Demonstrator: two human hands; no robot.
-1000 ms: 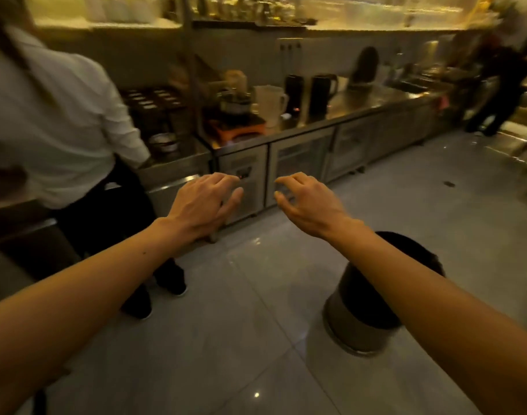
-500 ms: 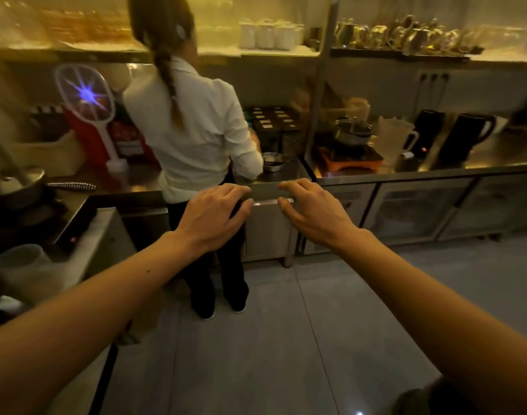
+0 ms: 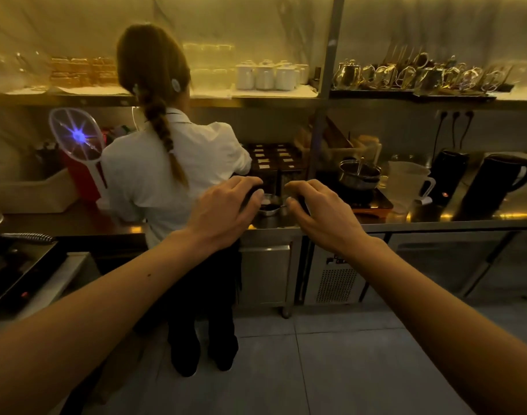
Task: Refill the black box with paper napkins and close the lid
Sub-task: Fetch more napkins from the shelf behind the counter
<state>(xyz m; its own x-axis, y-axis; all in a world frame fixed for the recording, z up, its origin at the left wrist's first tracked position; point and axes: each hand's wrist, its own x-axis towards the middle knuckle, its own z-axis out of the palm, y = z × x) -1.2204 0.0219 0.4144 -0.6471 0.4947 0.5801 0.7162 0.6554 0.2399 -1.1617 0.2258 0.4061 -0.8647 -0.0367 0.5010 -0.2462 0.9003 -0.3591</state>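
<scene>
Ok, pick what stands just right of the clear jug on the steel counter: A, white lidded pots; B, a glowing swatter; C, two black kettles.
C: the black kettles stand side by side just right of the clear jug on the counter.

Seen only dimly at the back of the worktop (image 3: pixel 480 218), beyond the fingertips: a black box (image 3: pixel 271 158), flat on top, divided into rows of small squares, each with a pale label. Standing level, well back from the front edge. Near side hidden behind the left hand (image 3: pixel 226 211) and right hand (image 3: pixel 319 211), touched by neither. Too dark to tell open or closed, or what lies inside.
</scene>
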